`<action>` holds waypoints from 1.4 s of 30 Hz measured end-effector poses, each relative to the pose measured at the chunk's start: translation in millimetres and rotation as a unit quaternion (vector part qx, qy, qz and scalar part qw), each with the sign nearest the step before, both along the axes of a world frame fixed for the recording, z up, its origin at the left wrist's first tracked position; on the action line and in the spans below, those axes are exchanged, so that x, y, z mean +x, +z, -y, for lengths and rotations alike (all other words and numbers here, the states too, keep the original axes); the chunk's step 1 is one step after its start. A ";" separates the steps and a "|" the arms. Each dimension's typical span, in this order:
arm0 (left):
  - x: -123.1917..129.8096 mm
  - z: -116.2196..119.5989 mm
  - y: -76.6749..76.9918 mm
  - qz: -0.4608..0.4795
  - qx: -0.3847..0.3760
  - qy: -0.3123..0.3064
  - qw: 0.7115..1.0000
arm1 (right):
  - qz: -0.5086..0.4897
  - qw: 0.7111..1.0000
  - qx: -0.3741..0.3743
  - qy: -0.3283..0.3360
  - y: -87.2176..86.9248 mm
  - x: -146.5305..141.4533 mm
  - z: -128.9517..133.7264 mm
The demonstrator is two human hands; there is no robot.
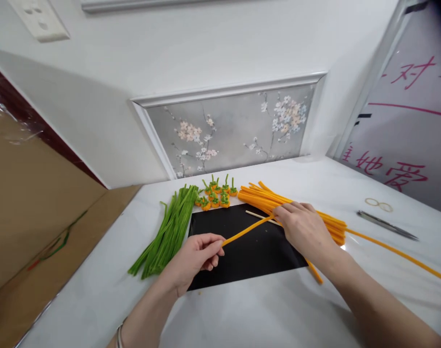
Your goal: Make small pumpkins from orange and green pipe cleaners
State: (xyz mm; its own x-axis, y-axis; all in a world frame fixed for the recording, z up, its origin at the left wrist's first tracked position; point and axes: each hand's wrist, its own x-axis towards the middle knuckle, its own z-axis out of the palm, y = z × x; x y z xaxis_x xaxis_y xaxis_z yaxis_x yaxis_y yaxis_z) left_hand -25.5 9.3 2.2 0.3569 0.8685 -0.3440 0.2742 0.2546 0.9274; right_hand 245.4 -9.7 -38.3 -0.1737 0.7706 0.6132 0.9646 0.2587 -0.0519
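Note:
An orange fuzzy stem (246, 231) stretches over the black mat (242, 256), one end pinched in my left hand (205, 249). My right hand (300, 223) is closed round the same stem farther along, its fingertips hidden beneath the hand, beside the bundle of orange stems (331, 224). A thin wooden stick (260, 215) lies partly under the orange stems. To the left is a bundle of green stems (173, 232). Several small orange pieces with green tops (215, 199) stand behind the mat.
Silver tweezers (387, 225) and two thin rings (378, 204) lie on the white table (271, 309) at the right. Behind rises a wall with a floral panel (234, 130). Brown cardboard (32, 208) is on the left, and a board with red writing (412, 116) on the right.

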 end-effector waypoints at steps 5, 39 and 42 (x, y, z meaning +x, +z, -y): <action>19.7 0.3 2.5 -0.041 0.047 -0.032 0.998 | -0.070 0.992 0.034 0.102 10.0 -25.1 10.4; 68.3 -59.1 2.2 -0.372 0.460 -0.297 0.750 | -0.176 0.981 0.046 -0.059 11.0 -3.2 -4.9; 36.2 -46.6 13.9 -0.369 0.448 -0.268 0.769 | -0.178 0.983 0.034 -0.016 9.3 -11.7 -0.9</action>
